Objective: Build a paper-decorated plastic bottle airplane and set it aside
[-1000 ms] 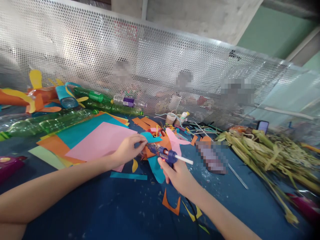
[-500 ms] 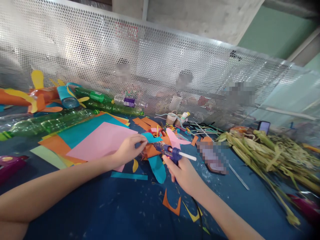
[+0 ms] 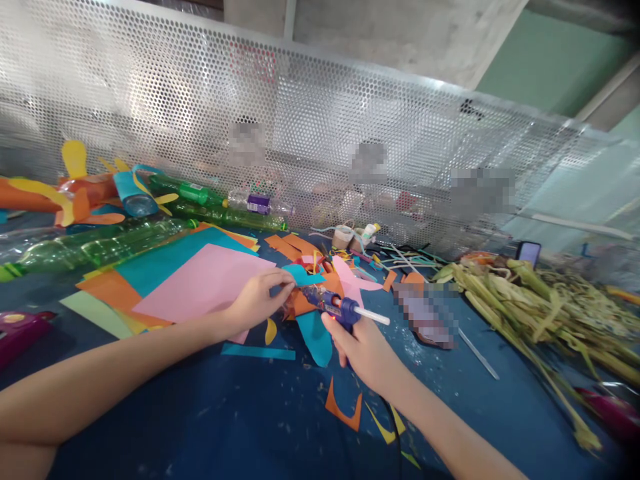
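Observation:
My right hand (image 3: 363, 347) grips a blue glue gun (image 3: 333, 308), with a white glue stick (image 3: 373, 315) poking out of its back end. The gun's nozzle points left, close to the fingertips of my left hand (image 3: 260, 300). Those fingers pinch the edge of a blue paper piece (image 3: 301, 275). This piece is on an orange paper craft (image 3: 305, 302) that also bears a pink petal shape (image 3: 349, 280) and a rounded blue petal (image 3: 315, 337). Part of the craft is hidden behind the gun and my hands.
Coloured paper sheets (image 3: 195, 287) lie at the left, with green plastic bottles (image 3: 110, 241) behind them. Paper scraps (image 3: 344, 407) are near the front. A phone (image 3: 425, 317) and dried husks (image 3: 530, 313) lie to the right. A perforated metal panel (image 3: 300, 127) stands behind.
My right hand and the glue gun have shifted slightly left, so the nozzle is a little nearer my left fingertips. My left hand stays in place.

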A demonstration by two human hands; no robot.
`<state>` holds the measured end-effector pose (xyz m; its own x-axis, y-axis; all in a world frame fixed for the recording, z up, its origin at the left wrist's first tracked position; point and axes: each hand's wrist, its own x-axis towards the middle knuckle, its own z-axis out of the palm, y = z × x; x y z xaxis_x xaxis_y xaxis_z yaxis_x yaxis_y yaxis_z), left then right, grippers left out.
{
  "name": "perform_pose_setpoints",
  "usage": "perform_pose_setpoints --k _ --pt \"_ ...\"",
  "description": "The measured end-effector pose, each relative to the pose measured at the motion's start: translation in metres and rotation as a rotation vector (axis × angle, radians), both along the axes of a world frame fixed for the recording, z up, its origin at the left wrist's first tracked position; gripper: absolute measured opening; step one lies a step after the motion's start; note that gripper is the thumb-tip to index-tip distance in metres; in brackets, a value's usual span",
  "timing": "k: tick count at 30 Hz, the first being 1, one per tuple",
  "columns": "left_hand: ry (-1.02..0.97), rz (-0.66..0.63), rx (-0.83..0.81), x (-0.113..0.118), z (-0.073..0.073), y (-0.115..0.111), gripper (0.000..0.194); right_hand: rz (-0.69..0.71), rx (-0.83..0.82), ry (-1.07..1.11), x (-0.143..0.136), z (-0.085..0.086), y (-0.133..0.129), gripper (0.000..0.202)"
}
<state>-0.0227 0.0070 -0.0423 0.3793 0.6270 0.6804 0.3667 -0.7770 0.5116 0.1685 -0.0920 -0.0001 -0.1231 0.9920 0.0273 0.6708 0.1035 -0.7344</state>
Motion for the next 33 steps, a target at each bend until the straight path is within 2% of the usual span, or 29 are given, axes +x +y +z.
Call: perform_pose_setpoints --k 8,20,33 --pt "0.015 0.020 -0.011 -0.001 -0.001 0.000 0.014 -0.011 0.058 -0.018 0.012 0.002 0.004 0.035" --pt "0.033 0.031 -0.007 -0.002 -0.003 0.002 0.014 -0.085 0.036 -0.029 0.028 0.003 0.014 0.038" --pt "0.033 0.031 -0.029 -0.002 -0.003 0.003 0.014 -0.113 0.021 -0.078 0.032 0.008 0.014 0.045"
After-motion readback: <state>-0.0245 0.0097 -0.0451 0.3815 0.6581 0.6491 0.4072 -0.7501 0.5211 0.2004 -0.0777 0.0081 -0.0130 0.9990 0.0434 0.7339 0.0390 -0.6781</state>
